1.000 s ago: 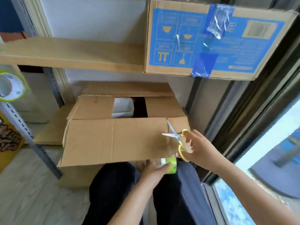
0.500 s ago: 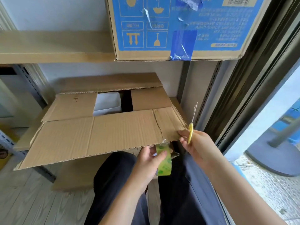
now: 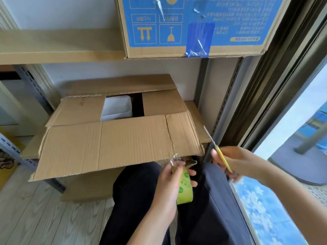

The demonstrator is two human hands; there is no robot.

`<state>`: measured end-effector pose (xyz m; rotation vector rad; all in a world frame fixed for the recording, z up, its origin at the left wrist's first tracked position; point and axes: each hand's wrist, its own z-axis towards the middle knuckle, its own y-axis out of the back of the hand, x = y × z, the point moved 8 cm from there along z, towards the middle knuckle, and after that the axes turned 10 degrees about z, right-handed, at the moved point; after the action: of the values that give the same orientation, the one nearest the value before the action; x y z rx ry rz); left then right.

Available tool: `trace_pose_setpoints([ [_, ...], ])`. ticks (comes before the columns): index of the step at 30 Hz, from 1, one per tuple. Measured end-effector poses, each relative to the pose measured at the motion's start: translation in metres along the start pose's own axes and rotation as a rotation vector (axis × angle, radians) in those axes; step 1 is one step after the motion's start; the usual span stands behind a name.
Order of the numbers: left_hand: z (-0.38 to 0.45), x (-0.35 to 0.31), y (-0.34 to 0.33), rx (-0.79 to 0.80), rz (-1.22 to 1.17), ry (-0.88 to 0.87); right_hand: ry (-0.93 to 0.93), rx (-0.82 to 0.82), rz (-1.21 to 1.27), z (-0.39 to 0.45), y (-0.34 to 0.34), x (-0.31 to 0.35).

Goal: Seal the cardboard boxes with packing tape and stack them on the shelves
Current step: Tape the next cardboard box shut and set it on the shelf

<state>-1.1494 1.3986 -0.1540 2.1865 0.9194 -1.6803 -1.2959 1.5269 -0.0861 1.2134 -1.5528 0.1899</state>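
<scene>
Corrugated brown cardboard forms the open box [image 3: 113, 138] on the lower shelf; its flaps lie spread and a white plastic tub [image 3: 117, 108] shows through the gap. Overhead, a blue-printed carton [image 3: 194, 27] patched with blue tape sits on the wooden upper shelf [image 3: 58, 46]. Below the near flap, the left hand [image 3: 169, 181] grips a green roll of clear packing tape [image 3: 184, 186], while the right hand [image 3: 237, 161] holds yellow-handled scissors [image 3: 218, 151], blades together.

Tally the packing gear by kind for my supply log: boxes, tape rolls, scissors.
Cardboard boxes: 2, the open box and the blue-printed box
Tape rolls: 1, green tape roll in left hand
Scissors: 1, yellow scissors in right hand
Total: 4
</scene>
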Motion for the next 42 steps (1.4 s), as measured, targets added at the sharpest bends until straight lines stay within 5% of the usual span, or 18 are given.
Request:
trace_pose_setpoints([
  [4,-0.004,0.012,-0.003,-0.042,-0.006,0.028,-0.098,0.260,-0.487,-0.016,-0.009,-0.024],
  [17,-0.006,0.026,0.010,-0.027,-0.050,0.109,-0.259,0.678,-0.523,0.030,-0.066,0.009],
  [31,-0.001,0.038,0.020,-0.013,-0.087,0.209,-0.036,0.421,-0.878,0.041,-0.072,0.019],
  [42,-0.010,0.038,0.028,-0.092,0.038,0.174,-0.136,0.308,-0.697,0.004,-0.051,-0.019],
])
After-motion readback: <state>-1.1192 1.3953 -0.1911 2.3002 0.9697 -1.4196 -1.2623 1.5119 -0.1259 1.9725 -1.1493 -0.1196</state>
